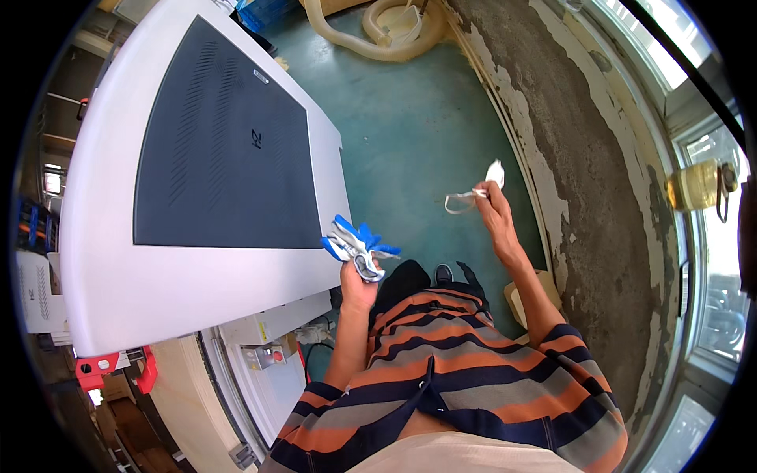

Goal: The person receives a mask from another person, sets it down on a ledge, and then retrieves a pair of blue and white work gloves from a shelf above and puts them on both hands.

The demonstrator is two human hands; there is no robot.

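Observation:
My left hand holds a bunched pair of white work gloves with blue-coated fingers, cuffs towards me, beside the corner of a large white and dark grey machine cabinet. Over the floor to the right, my right hand is raised and pinches a white face mask with its thin strap loop hanging to the left. The mask is folded or seen edge-on; its inside is hidden.
A ribbed hose lies coiled on the green floor. A peeling wall and windows run along the right, with a bottle of yellowish liquid there. A cardboard box stands by my right forearm. A control box with a red button is at lower left.

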